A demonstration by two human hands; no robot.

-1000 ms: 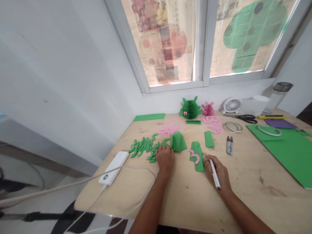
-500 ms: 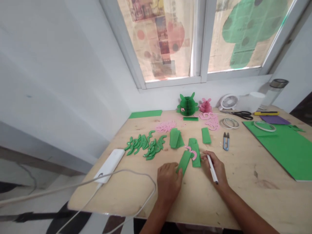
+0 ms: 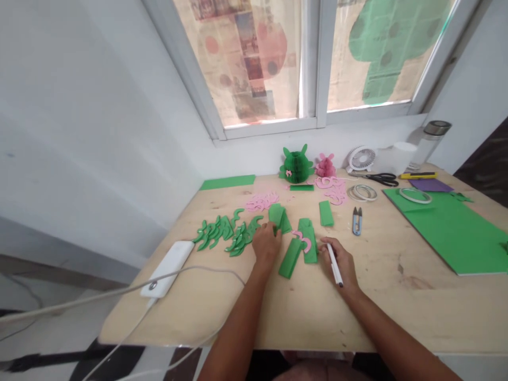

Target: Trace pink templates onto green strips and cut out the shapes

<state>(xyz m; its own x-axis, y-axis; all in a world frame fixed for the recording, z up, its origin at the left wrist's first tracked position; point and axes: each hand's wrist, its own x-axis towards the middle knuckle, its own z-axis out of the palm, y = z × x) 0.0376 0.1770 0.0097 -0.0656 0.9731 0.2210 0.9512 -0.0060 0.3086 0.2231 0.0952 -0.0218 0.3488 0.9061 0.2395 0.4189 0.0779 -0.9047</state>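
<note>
Leftmost, green curved pieces (image 3: 240, 241) lie beside the left hand (image 3: 266, 244), whose fingers curl at the near edge of the green stack (image 3: 278, 212); whether they pinch it cannot be told. The stack, apparently folded paper, should be light and easily creased, best lifted by one edge. Nearer the body lies a loose strip (image 3: 291, 257), probably flexible; then a pink curve (image 3: 307, 245), likely easily torn, atop another strip (image 3: 311, 255). The right hand (image 3: 346, 264) pinches a white pen (image 3: 334, 263), presumably rigid, by its barrel.
</note>
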